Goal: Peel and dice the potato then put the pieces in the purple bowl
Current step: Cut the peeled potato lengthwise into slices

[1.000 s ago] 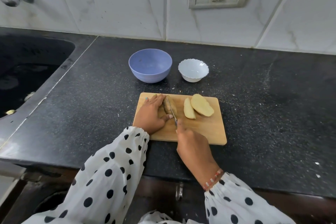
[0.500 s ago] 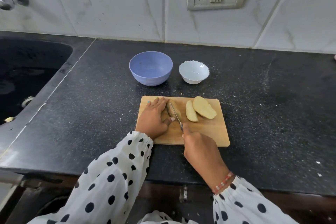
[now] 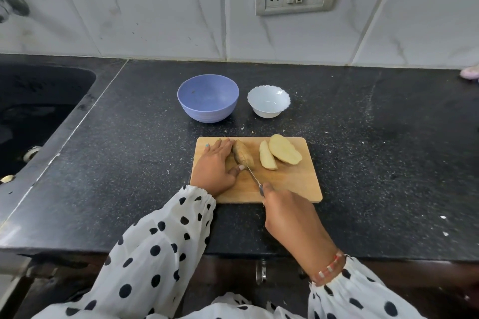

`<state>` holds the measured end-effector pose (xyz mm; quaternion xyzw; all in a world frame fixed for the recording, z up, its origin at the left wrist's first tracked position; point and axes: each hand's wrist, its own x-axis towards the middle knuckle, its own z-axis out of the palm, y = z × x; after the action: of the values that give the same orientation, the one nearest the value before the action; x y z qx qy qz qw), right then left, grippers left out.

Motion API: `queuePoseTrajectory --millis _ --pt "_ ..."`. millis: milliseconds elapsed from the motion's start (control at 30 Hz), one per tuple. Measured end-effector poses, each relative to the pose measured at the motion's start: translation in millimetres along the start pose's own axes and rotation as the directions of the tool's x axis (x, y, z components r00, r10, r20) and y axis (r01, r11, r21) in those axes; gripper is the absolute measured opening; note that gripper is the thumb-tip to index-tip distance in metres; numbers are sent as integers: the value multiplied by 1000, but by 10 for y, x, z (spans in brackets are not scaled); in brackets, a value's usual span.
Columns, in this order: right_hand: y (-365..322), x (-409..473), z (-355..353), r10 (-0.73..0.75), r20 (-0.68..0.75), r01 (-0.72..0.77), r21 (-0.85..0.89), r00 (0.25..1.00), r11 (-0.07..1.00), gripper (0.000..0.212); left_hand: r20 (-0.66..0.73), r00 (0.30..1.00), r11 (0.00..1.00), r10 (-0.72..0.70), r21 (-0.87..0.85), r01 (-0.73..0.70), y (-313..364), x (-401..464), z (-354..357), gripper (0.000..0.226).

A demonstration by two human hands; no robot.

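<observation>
Potato piece (image 3: 242,154), skin side up, on the left half of the wooden cutting board (image 3: 290,184), pinned by the left hand (image 3: 215,167), fingers laid over it and thumb at its near end; the right hand (image 3: 290,217) grips a knife (image 3: 252,176) whose blade meets the piece's near end. Two pale cut wedges (image 3: 268,159) (image 3: 285,152) lie toward the board's far right corner. Beyond the board, mid-counter (image 3: 375,150), stand the purple bowl (image 3: 208,98) and, just right of it, a white scalloped bowl (image 3: 268,101); sink (image 3: 39,111) at the counter's left edge.
</observation>
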<state>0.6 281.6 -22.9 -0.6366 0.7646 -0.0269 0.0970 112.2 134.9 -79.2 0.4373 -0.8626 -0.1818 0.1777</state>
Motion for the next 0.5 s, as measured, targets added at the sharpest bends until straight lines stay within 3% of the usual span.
queuePoseTrajectory --millis 267,433,500 --pt "83 -175 -91 -10 -90 19 98 996 995 40 22 1000 1000 -14 -13 14 12 17 -18 71" --pt "65 -34 -235 22 -260 26 180 965 983 38 21 999 999 -24 -28 24 -5 12 -16 71" --pt "15 144 -216 45 -265 17 229 963 973 37 5 1000 999 -18 -37 19 -4 12 -9 71"
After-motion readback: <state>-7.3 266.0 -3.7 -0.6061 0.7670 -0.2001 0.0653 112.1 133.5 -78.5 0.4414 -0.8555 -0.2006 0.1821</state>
